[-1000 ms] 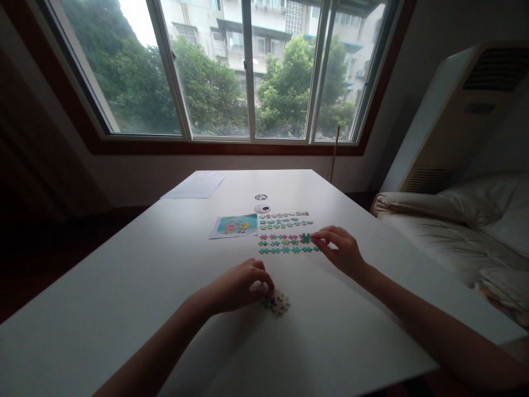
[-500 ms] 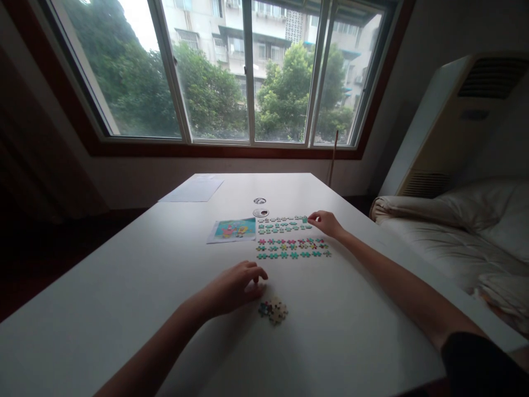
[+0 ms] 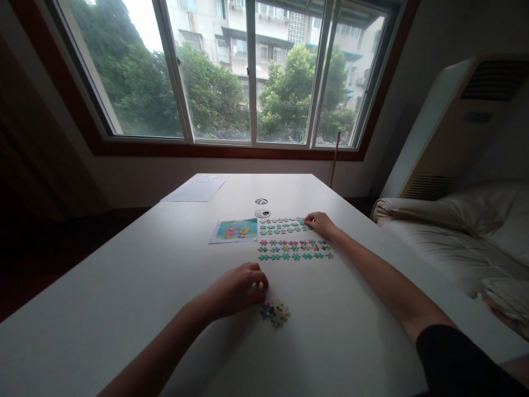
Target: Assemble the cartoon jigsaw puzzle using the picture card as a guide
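My right hand (image 3: pixel 321 223) reaches to the far right end of the upper rows of jigsaw puzzle pieces (image 3: pixel 285 225). Its thumb and fingers are pinched on a puzzle piece there, mostly covered by the fingertips. My left hand (image 3: pixel 243 286) hovers near the table, fingers curled, with a gap between thumb and forefinger and nothing visible in it. Just beside its fingertips lies a small pile of puzzle pieces (image 3: pixel 278 313), several with their plain beige backs up. Nearer rows of pink, yellow and teal pieces (image 3: pixel 295 249) lie spread out in lines.
A colourful cartoon picture sheet (image 3: pixel 236 230) lies left of the rows. Two round openings (image 3: pixel 262 213) sit beyond them in the white table (image 3: pixel 124 286). White paper (image 3: pixel 194 189) lies at the far left. A pale sofa (image 3: pixel 446 231) stands to the right.
My right hand has shifted slightly left, its fingertips now covering the teal piece at the row's end. The left hand's forefinger has curled down closer to the thumb.
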A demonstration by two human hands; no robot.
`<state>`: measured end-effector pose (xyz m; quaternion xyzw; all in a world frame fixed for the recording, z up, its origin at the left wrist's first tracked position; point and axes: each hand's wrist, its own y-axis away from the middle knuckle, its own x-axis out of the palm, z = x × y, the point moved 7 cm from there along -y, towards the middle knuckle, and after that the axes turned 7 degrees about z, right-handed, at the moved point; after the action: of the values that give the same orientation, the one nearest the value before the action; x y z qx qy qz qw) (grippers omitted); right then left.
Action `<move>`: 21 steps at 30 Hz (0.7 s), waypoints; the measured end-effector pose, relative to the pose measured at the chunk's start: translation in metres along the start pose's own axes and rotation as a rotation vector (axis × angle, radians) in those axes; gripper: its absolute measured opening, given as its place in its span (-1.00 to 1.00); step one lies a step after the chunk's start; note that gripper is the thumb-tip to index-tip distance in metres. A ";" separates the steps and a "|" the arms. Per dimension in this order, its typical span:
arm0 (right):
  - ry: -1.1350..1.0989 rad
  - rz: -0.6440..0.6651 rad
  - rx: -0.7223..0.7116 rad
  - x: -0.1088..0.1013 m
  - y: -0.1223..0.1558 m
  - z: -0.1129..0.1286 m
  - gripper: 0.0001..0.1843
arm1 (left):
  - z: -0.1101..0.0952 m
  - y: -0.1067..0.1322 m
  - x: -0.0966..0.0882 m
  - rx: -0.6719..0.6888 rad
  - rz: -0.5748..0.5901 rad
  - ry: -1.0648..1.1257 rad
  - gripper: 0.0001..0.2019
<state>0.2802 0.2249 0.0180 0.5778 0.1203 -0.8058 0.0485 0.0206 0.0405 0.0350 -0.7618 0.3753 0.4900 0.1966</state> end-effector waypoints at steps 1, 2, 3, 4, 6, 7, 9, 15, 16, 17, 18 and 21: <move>0.005 0.004 -0.003 0.000 0.000 0.001 -0.79 | 0.000 0.000 0.000 -0.002 -0.003 -0.005 -0.86; 0.009 0.007 -0.008 0.000 0.000 0.001 -0.80 | -0.001 0.000 0.000 -0.003 -0.006 -0.010 -0.86; 0.014 0.009 -0.013 -0.001 0.000 0.002 -0.80 | -0.001 -0.001 -0.001 -0.002 -0.010 -0.014 -0.87; 0.018 0.011 -0.018 -0.002 0.001 0.003 -0.81 | -0.002 -0.001 -0.001 -0.001 -0.015 -0.017 -0.87; 0.028 0.010 -0.030 -0.005 0.003 0.005 -0.82 | -0.004 -0.001 -0.001 0.006 -0.026 -0.016 -0.88; 0.033 0.006 -0.037 -0.007 0.004 0.006 -0.83 | -0.004 -0.001 -0.002 0.011 -0.033 -0.012 -0.88; 0.042 -0.010 -0.053 -0.013 0.008 0.012 -0.83 | -0.005 -0.001 -0.002 0.023 -0.053 0.010 -0.87; 0.023 -0.068 -0.181 -0.026 0.045 0.063 -0.82 | 0.003 -0.004 -0.011 -0.017 -0.228 0.206 -0.83; 0.014 -0.068 -0.217 -0.025 0.056 0.076 -0.82 | 0.006 -0.005 -0.013 -0.040 -0.267 0.261 -0.81; 0.004 -0.064 -0.250 -0.023 0.068 0.089 -0.83 | 0.009 -0.006 -0.014 -0.064 -0.301 0.321 -0.78; -0.010 -0.061 -0.294 -0.021 0.081 0.103 -0.85 | 0.011 -0.007 -0.014 -0.088 -0.327 0.387 -0.75; -0.087 -0.088 -0.511 -0.017 0.121 0.143 -0.86 | 0.017 -0.010 -0.011 -0.145 -0.368 0.595 -0.68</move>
<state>0.1806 0.0712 0.0603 0.5058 0.3428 -0.7746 0.1631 0.0153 0.0619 0.0368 -0.9380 0.2369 0.2283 0.1090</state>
